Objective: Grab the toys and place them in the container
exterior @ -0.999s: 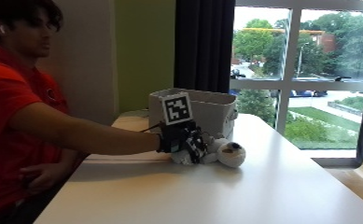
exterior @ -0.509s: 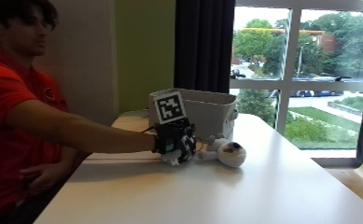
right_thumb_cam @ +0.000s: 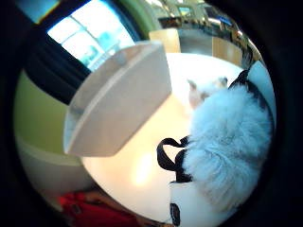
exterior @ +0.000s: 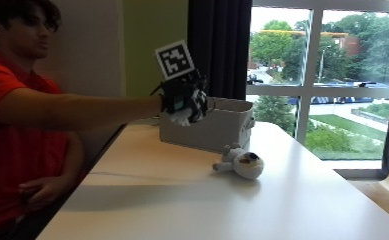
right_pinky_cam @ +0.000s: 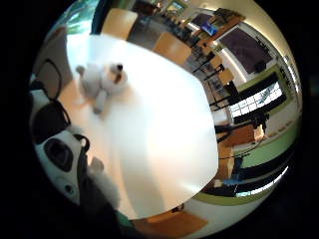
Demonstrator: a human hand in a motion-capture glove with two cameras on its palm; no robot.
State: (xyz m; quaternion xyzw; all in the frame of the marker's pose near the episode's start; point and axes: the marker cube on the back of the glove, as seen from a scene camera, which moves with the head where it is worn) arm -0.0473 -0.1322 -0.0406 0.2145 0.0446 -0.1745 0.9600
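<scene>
My gloved right hand is raised above the near rim of the grey container and grips a white fluffy toy, whose fur bulges below the fingers. That toy fills much of the thumb side palm view, with the container close beside it. A second white plush toy with a dark face lies on the white table in front of the container. It shows too in the little finger side palm view as a plush toy lying on the table.
The container stands at the table's far end, by a dark curtain and a large window. The person's bare hand rests by their hip at the table's near left edge. Chairs stand beyond the table.
My hand has risen from the tabletop with the fluffy toy in its grip and moved up toward the container's rim. The other plush toy stays where it lay.
</scene>
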